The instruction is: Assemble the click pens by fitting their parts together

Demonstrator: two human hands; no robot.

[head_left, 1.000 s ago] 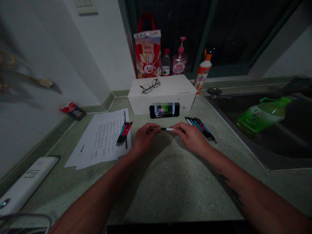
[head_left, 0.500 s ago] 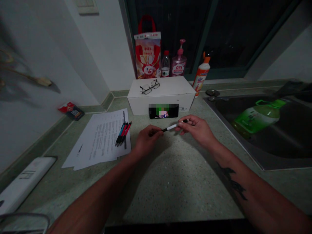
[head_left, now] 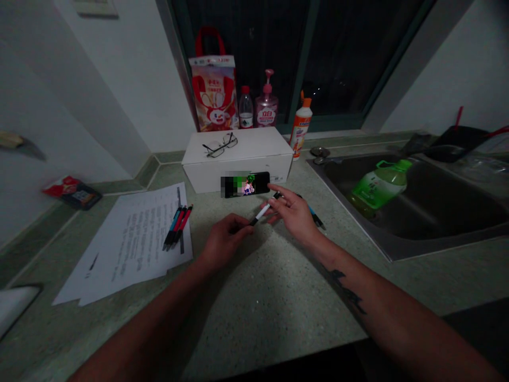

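White-and-black pen [head_left: 262, 212] slanting between your hands, lower end pinched tight in your left hand [head_left: 223, 239], upper end held in your right hand [head_left: 295, 216], index finger extended, phone [head_left: 261, 183] just beyond the grip.

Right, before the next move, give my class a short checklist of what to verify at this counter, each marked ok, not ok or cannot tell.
1. Left hand grips the white-and-black pen at its lower end: ok.
2. Right hand holds its upper end: ok.
3. Pen's lower tip visible: cannot tell its state; left fingers cover it.
4. Three pens lie on the papers: ok.
5. Pens beside the right hand fully in view: not ok, partly hidden.
6. Phone upright against the box: ok.
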